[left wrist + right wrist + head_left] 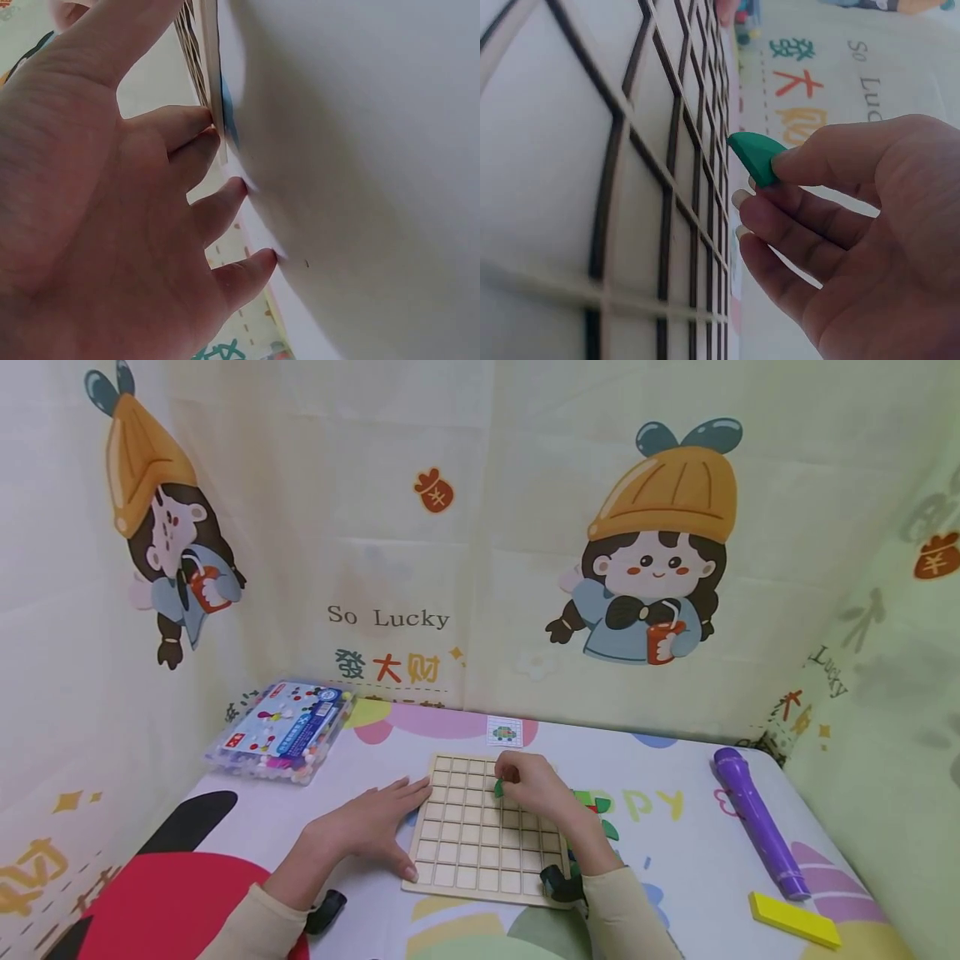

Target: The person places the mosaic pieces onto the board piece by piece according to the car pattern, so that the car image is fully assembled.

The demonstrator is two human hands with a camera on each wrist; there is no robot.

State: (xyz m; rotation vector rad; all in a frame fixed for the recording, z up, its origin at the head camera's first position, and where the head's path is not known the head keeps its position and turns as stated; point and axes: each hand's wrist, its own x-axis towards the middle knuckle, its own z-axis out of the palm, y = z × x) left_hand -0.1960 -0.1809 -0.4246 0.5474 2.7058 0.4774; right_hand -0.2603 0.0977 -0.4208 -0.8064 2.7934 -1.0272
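Observation:
A wooden grid board (457, 852) divided into square cells lies on the table. My right hand (534, 787) is over its upper right part and pinches a green quarter-round piece (756, 156) between thumb and fingers, close to the cells. My left hand (367, 827) rests at the board's left edge, thumb on the lower left corner and fingers extended; in the left wrist view its fingertips (264, 259) touch the table and the board's side. Beyond the board lies a small pattern card (505, 732) with a green and orange figure. Several green pieces (609, 830) lie right of the board, partly hidden by my right arm.
A clear plastic case (281, 731) of colourful parts sits at the back left. On the right are a purple microphone-shaped tube (761, 822) and a yellow block (795, 920). Printed cloth walls (480, 552) enclose the table on the back and sides.

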